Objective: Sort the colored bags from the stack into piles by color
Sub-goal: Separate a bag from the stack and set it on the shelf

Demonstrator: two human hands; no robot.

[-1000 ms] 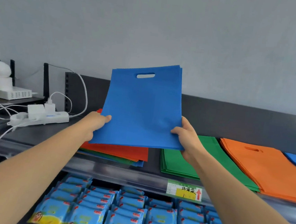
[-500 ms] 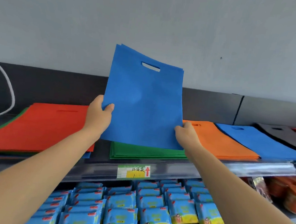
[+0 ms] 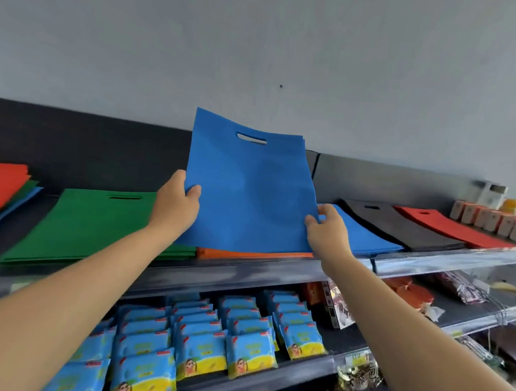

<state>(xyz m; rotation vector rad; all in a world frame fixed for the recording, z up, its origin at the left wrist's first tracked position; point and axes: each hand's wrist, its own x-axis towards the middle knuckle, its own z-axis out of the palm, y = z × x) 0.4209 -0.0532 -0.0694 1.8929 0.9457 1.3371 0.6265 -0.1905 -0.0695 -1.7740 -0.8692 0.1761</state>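
Blue bag (image 3: 247, 191) upright, lower corners pinched between left hand (image 3: 175, 206) and right hand (image 3: 325, 233).

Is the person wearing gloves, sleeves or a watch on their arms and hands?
No. The left hand and right hand are bare, with no gloves, rings or watch visible. The left forearm and right forearm are bare too; no sleeve shows anywhere in the picture.
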